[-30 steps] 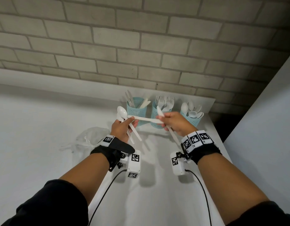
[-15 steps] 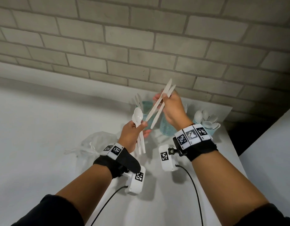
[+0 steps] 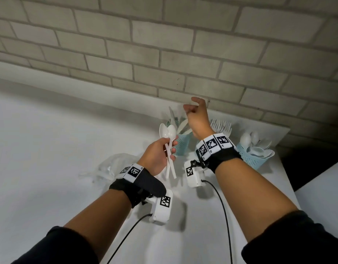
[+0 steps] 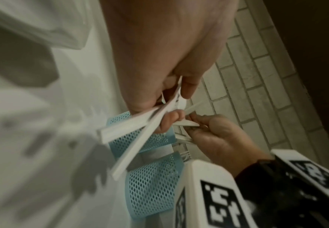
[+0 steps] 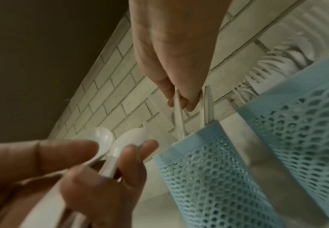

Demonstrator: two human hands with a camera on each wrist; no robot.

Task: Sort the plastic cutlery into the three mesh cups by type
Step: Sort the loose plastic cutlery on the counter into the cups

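Three light-blue mesh cups stand by the brick wall. The left cup (image 3: 181,142) holds knives, the middle one has forks (image 3: 222,126) showing above my right wrist, and the right cup (image 3: 256,159) holds spoons. My left hand (image 3: 170,147) grips two white spoons (image 3: 169,132) by their handles, bowls up, just in front of the left cup. My right hand (image 3: 191,106) hovers over the left cup with fingers curled. In the right wrist view its fingertips (image 5: 187,103) pinch a white knife (image 5: 179,117) that points down into the knife cup (image 5: 208,169).
A crumpled clear plastic bag (image 3: 111,166) lies on the white table (image 3: 50,149) left of my left wrist. The table's right edge runs past the spoon cup, with a dark gap and another white surface (image 3: 326,197) beyond. The brick wall (image 3: 164,54) stands close behind the cups.
My right hand took knives from the left hand, lifted them, and has moved over the left cup, lowering them into it. The left hand keeps only the two spoons.
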